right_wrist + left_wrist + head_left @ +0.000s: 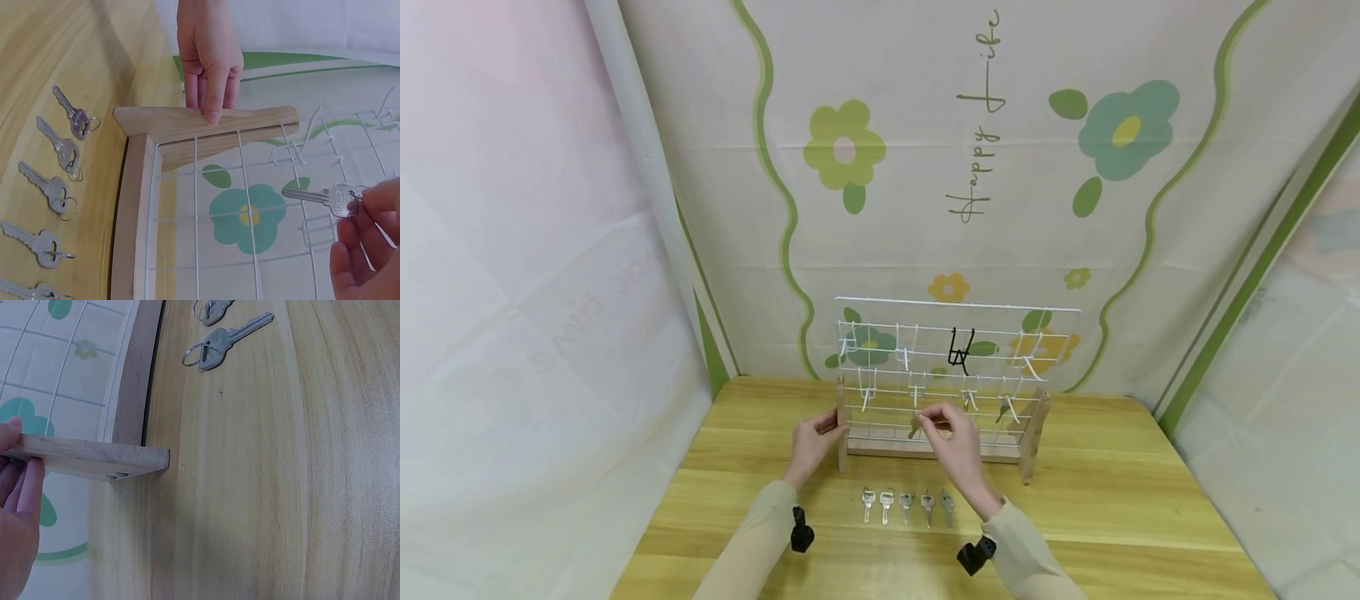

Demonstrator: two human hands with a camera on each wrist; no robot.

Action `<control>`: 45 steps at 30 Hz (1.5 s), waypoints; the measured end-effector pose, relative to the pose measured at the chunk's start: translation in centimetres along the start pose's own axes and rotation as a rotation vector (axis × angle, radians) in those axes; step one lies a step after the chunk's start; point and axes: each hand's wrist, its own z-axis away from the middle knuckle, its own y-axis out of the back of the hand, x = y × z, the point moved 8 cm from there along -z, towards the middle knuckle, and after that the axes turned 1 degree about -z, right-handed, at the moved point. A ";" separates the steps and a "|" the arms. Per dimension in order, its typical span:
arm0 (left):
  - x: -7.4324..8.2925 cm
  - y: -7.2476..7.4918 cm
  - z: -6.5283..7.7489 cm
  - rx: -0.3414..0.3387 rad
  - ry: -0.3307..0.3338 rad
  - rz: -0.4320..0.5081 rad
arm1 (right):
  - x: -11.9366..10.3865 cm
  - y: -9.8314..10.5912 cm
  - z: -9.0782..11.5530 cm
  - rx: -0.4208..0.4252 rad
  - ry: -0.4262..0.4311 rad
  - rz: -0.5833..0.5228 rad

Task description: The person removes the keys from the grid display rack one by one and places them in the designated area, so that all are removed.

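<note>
A white wire grid rack [880,333] on wooden feet stands on the table. My left hand [822,432] grips its left wooden foot [156,122], fingers over the top edge [211,94]; the left wrist view shows the same foot [87,456] against my fingers [22,500]. In front of the grid's lower rows, my right hand [938,421] pinches a silver key [322,197] by its head, blade pointing left. White hooks [300,150] stick out of the wire near the key. Several more keys [906,505] lie in a row before the rack.
A black hook [961,350] hangs high on the grid. The wooden table [1112,500] is walled in by flowered cloth at the back and pale sheets on both sides. One key with a ring [219,347] lies close to the left foot.
</note>
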 end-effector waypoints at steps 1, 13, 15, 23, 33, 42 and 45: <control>0.1 0.0 0.1 0.001 0.004 0.003 | 0.0 0.1 0.1 -0.004 0.002 -0.001; 0.5 0.0 0.3 0.001 -0.003 -0.001 | 3.7 1.3 2.6 -0.049 -0.097 0.035; 0.6 0.0 0.4 -0.003 -0.007 -0.007 | 4.7 1.7 3.0 -0.047 -0.105 0.053; 0.9 0.1 0.5 0.011 0.002 -0.006 | 8.8 3.1 4.6 -0.074 -0.219 0.128; 1.0 0.0 0.5 0.012 0.006 -0.014 | 12.4 4.4 6.1 -0.107 -0.262 0.214; -2.9 -0.3 -1.1 0.054 0.019 0.000 | 14.5 4.0 7.1 -0.242 -0.339 0.269; -3.4 -0.4 -1.3 0.057 0.029 0.001 | 14.8 3.7 7.4 -0.284 -0.342 0.277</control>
